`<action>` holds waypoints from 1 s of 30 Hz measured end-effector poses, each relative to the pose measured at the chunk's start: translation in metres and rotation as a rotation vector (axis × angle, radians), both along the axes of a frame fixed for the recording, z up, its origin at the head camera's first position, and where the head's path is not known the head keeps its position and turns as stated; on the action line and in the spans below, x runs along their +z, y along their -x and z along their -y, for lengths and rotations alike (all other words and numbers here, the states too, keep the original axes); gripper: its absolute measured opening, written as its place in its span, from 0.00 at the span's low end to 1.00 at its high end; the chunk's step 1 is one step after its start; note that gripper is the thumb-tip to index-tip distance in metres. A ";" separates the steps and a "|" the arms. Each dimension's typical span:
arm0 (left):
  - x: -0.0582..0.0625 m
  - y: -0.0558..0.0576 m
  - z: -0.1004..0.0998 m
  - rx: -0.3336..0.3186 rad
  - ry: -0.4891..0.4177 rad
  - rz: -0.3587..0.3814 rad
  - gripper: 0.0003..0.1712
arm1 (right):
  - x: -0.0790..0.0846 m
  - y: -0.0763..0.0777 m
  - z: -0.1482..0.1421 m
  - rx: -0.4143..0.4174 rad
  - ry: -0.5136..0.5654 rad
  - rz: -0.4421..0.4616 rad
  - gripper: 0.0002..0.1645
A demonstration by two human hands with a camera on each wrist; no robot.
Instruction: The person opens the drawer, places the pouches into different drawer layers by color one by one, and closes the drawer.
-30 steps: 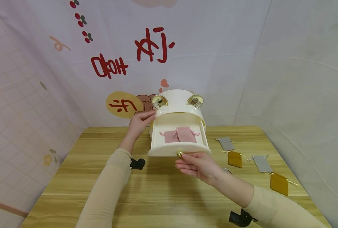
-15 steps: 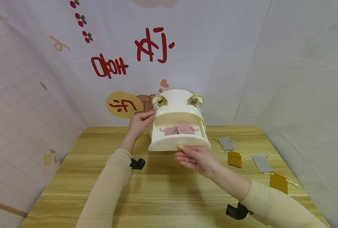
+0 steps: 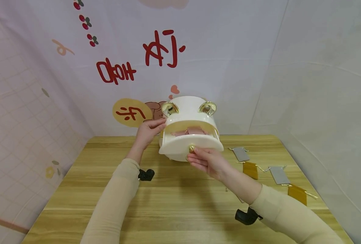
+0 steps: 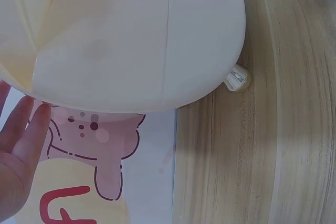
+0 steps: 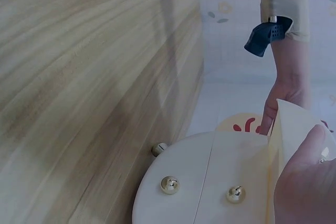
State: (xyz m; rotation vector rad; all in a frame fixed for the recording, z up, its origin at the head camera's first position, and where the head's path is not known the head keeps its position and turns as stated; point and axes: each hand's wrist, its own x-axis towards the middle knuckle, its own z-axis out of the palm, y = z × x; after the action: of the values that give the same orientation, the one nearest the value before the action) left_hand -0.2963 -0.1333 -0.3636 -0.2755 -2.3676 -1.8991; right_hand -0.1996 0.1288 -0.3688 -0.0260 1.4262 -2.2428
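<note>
Drawer cabinet (image 3: 187, 103), left edge: left hand (image 3: 146, 134) touching by fingertips only, fingers near straight, no grip that I see.
Cabinet, middle: on the surface (image 3: 168, 213), near the back wall (image 3: 226, 44); two gold discs (image 3: 170, 108) up top, one drawer (image 3: 177, 144) partly out, two pink pouches (image 3: 196, 130) inside.
Drawer handling: looks like sliding work; best kept level and square, left hand bracing, pouches lying flat.
Knobs (image 5: 235, 194): three visible; right hand (image 3: 210, 164) pinches the drawer's, two sit below.
Right side: two grey pouches (image 3: 240, 154), two mustard pouches (image 3: 250, 170); one half-hidden item (image 3: 241, 201) by the right forearm (image 3: 244, 185), can't tell what.
</note>
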 end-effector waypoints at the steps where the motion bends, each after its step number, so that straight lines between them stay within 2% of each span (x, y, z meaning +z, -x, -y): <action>1: 0.000 0.000 0.000 -0.002 0.000 0.003 0.19 | 0.000 0.001 0.000 -0.005 0.000 -0.001 0.12; 10: 0.001 0.001 0.002 -0.009 0.020 0.011 0.19 | 0.002 0.012 0.005 -0.045 -0.015 -0.003 0.13; 30: -0.001 0.000 0.002 -0.017 -0.001 0.010 0.19 | 0.000 0.044 0.015 -0.130 0.020 0.020 0.10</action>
State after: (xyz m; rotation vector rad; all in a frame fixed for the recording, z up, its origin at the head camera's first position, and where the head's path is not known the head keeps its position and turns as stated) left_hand -0.2968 -0.1353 -0.3644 -0.2876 -2.3784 -1.9139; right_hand -0.2433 0.1137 -0.3686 0.0847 1.4322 -2.3544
